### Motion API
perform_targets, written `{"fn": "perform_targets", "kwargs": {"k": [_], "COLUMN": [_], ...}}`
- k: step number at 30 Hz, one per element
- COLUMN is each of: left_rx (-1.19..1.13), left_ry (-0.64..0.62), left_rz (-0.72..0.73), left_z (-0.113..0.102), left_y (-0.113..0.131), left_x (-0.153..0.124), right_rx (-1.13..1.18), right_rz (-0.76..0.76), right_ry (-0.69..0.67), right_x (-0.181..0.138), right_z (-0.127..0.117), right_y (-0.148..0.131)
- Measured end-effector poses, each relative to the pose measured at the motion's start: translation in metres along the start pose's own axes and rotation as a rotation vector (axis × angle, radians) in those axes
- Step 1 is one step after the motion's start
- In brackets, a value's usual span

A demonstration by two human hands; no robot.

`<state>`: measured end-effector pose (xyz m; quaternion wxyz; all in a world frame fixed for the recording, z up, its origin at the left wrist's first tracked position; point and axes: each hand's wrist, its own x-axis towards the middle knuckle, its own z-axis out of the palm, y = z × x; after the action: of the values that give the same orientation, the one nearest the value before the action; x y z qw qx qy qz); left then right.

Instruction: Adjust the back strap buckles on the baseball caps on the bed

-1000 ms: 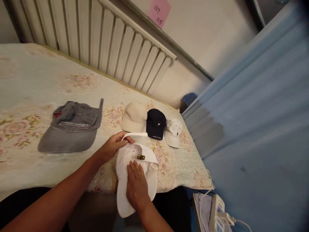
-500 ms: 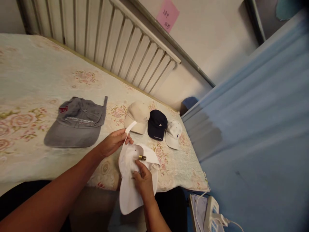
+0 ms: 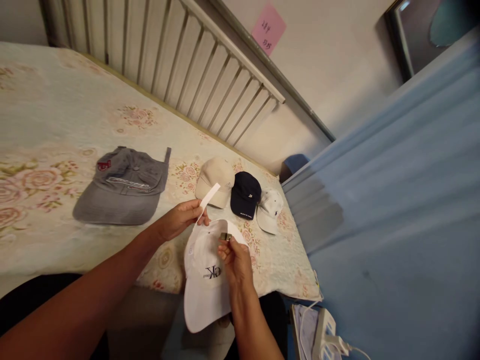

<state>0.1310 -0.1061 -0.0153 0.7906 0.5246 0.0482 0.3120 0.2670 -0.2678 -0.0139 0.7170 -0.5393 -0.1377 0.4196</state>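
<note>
A white baseball cap (image 3: 204, 300) with dark lettering on its front hangs tilted over the near edge of the bed, brim toward me. My left hand (image 3: 185, 217) pinches the cap's loose white strap (image 3: 209, 196), whose free end sticks up past the fingers. Over at the cap's other back side, my right hand (image 3: 238, 255) grips a small metal buckle (image 3: 225, 236) between thumb and fingers. To the left of my hands lies a grey cap (image 3: 122, 187). Just beyond them, a beige cap (image 3: 215, 180), a navy cap (image 3: 245, 195) and another white cap (image 3: 270, 210) sit side by side.
The caps rest on a flowered bedsheet (image 3: 75, 125). A slatted bed rail (image 3: 180, 65) runs along the wall, with a pink note (image 3: 269, 30) above. A blue curtain (image 3: 393, 200) hangs at right. Below it stands a power strip (image 3: 325, 330) with cords.
My right hand has shifted from in front of the cap's front panel up to the metal buckle, now gripping it. The lettering has come into sight. My left hand still holds the strap.
</note>
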Motion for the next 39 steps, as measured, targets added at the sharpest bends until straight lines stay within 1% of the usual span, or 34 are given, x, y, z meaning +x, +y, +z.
{"fn": "perform_targets", "kwargs": {"k": [3,6,8,10,12,15,18,22,28,31,33,36,37,39], "left_rx": [0.041,0.097,0.116,0.127,0.161,0.217,0.204,0.102,-0.141,-0.187,-0.13,0.061,0.124,0.217], "left_ry": [-0.015,0.003,0.021,0.028,0.036,0.03,0.019,0.049,0.102,0.118,0.149,0.164,0.163,0.169], "left_rz": [0.01,0.016,0.027,0.041,0.047,0.047,0.058,0.062,0.064,0.032,-0.011,-0.095,-0.105,-0.08], "left_z": [0.0,0.0,0.0,0.0,-0.001,-0.003,-0.004,-0.007,-0.014,-0.015,-0.012,-0.003,0.0,0.006], "left_y": [0.002,0.005,0.007,0.009,0.01,0.01,0.013,0.018,0.024,0.025,0.024,0.021,0.019,0.017], "left_x": [0.0,-0.001,-0.001,-0.002,-0.003,-0.004,-0.004,-0.004,-0.004,-0.004,-0.003,-0.002,-0.001,0.001], "right_rx": [-0.103,-0.183,-0.229,-0.25,-0.247,-0.217,-0.209,-0.245,-0.272,-0.261,-0.238,-0.211,-0.206,-0.2], "right_rz": [-0.101,-0.201,-0.264,-0.299,-0.275,-0.192,-0.143,-0.097,-0.069,-0.066,-0.057,-0.04,-0.036,-0.022], "right_ry": [0.0,0.016,0.01,-0.019,-0.057,-0.089,-0.102,-0.129,-0.132,-0.148,-0.165,-0.196,-0.207,-0.227], "right_x": [0.008,0.011,0.012,0.015,0.02,0.029,0.035,0.039,0.043,0.043,0.042,0.039,0.038,0.037], "right_z": [0.007,0.018,0.027,0.036,0.043,0.049,0.052,0.056,0.061,0.061,0.061,0.063,0.064,0.066], "right_y": [-0.023,-0.046,-0.057,-0.061,-0.06,-0.052,-0.042,-0.034,-0.025,-0.022,-0.022,-0.023,-0.023,-0.023]}}
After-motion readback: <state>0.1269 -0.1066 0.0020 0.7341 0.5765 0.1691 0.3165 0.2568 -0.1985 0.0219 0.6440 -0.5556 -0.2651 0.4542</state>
